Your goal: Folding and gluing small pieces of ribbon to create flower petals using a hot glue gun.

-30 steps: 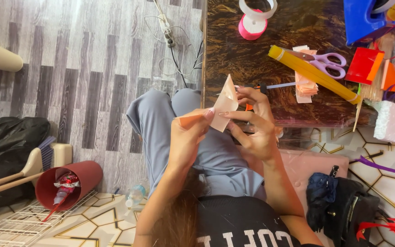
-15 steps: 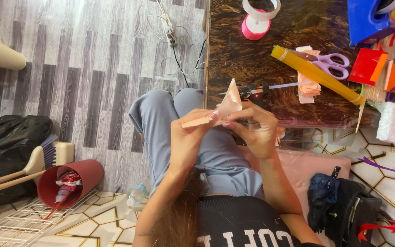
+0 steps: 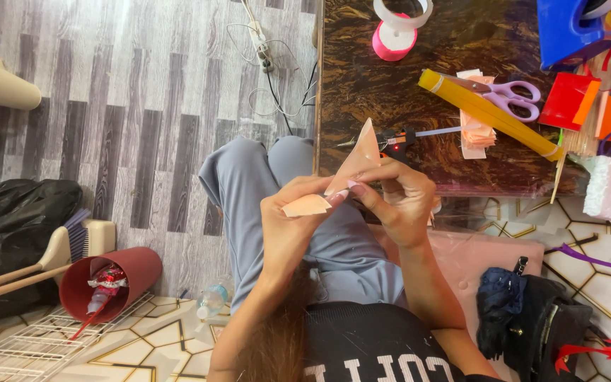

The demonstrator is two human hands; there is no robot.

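At centre, above the lap: I see both hands meeting on a folded piece of peach paper (image 3: 351, 173), held in the air just in front of the near edge of the dark marbled table (image 3: 390, 92).
Left hand (image 3: 295, 226): I see its fingers pinched on the lower left flap of the paper, thumb and fingertips pressing the fold.
Right hand (image 3: 401, 201): I see its fingers curled and gripping the right side of the paper, beneath the tall pointed tip that stands up towards the table.
Paper position: I place it between the two hands, over the grey trousers (image 3: 270, 177), with its point overlapping the table's near edge in view.
Table, just beyond the hands: I note a black glue gun (image 3: 397, 138) lying near the paper's tip.
Table, far right: I note purple-handled scissors (image 3: 510, 95) resting on a long yellow strip (image 3: 489, 117), with a small stack of peach paper pieces (image 3: 474, 131) beside it.
Table, far edge: I note a pink tape roll (image 3: 392, 39).
Floor, near left: I note a dark red bin (image 3: 107, 283) lying on its side, beside a hand broom (image 3: 72, 240).
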